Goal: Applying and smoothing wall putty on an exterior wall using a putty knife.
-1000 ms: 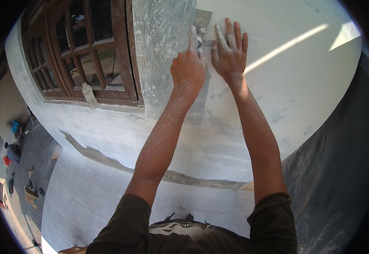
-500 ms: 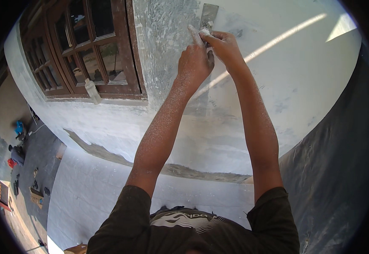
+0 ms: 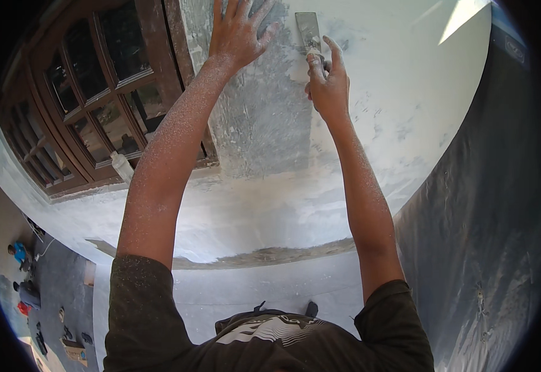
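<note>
My right hand [image 3: 330, 87] grips a putty knife [image 3: 308, 32] by its handle, with the index finger stretched up beside the blade. The flat metal blade points upward in front of the wall and carries some pale residue. My left hand [image 3: 239, 34] is open, fingers spread, at the grey rough strip of wall [image 3: 255, 118] next to the window frame; whether it presses on the wall I cannot tell. White dust covers both hands and the forearms. To the right of the strip the wall [image 3: 401, 80] is smoother and whiter.
A brown wooden window [image 3: 106, 93] with glass panes is at the left, and a clear bottle [image 3: 121, 166] stands on its sill. Dark sheeting [image 3: 469, 248] hangs at the right. Far left, two people [image 3: 27, 291] are near a cardboard box [image 3: 74, 351] on the floor.
My left hand has left the putty knife, moved up and left, and spread its fingers. The right hand keeps the knife and has moved slightly down. The view has shifted.
</note>
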`<control>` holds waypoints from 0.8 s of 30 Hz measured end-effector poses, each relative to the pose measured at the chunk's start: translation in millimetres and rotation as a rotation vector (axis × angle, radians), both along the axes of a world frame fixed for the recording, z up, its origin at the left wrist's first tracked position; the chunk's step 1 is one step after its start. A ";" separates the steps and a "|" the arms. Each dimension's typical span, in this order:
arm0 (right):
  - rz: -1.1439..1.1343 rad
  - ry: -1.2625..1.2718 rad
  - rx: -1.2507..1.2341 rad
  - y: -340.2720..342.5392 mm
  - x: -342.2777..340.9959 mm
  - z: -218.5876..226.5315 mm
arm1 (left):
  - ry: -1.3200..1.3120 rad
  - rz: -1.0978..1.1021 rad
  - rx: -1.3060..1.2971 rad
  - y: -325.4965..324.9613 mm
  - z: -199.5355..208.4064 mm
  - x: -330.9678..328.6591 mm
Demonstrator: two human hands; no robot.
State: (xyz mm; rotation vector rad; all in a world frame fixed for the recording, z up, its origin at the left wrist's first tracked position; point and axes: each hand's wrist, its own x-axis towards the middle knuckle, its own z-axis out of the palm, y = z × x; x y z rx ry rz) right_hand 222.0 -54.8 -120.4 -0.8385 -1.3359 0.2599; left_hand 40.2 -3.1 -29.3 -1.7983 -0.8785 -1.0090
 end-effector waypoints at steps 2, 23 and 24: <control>-0.141 -0.042 0.049 3.1 0.0 -4.0 | -0.007 -0.027 0.012 7.0 -2.5 2.4; -0.406 -0.422 -0.105 -41.7 -43.7 -35.8 | -0.030 -0.113 0.071 10.2 -5.8 -5.0; -0.400 -0.419 -0.108 -40.0 -45.2 -38.6 | -0.027 -0.108 0.076 10.0 -5.6 -6.4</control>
